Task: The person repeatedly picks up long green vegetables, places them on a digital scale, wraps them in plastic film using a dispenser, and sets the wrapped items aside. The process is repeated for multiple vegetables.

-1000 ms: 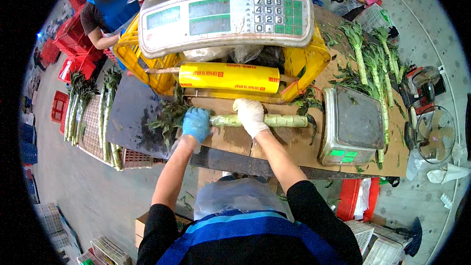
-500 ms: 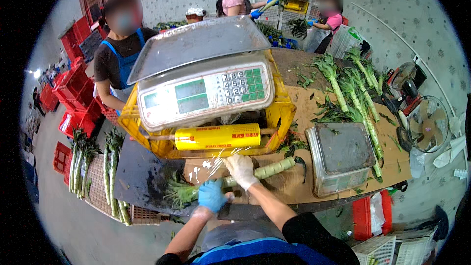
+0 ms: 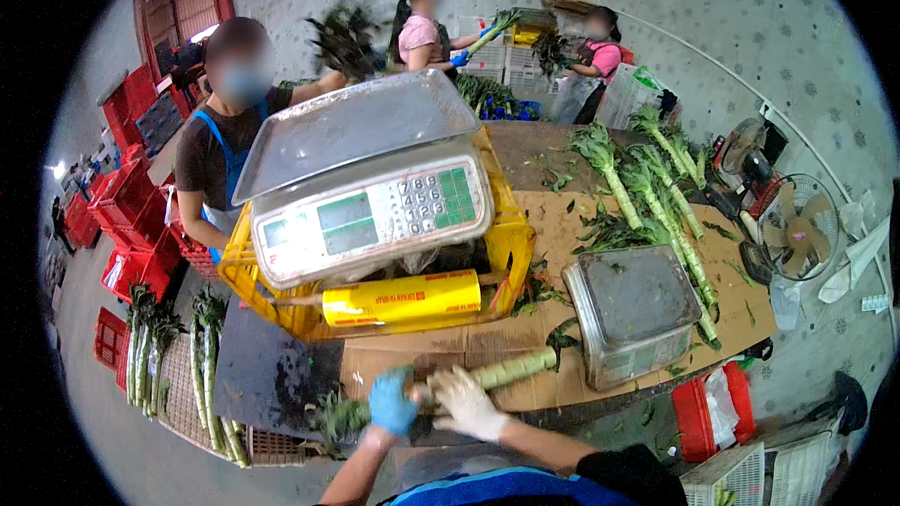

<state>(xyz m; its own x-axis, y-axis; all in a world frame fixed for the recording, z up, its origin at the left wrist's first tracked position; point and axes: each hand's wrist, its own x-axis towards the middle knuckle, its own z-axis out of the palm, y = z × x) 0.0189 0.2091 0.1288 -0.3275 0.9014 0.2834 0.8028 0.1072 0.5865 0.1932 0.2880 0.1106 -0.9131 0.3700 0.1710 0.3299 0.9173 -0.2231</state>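
Grip of blue-gloved left hand [image 3: 392,402] around stalk [image 3: 517,370], spread white-gloved right hand [image 3: 467,403] atop it: pale green, leafy-ended.

The left hand [image 3: 392,402] wears blue, the right hand [image 3: 468,404] white; the stalk [image 3: 518,369] is pale green

fan [image 3: 799,228], right | stacked red crates [image 3: 124,201], left | white crates [image 3: 797,470], lower right

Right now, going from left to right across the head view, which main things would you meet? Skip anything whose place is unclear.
First bunch of leafy stalks → second bunch of leafy stalks → blue-gloved left hand → white-gloved right hand → small scale → fan.
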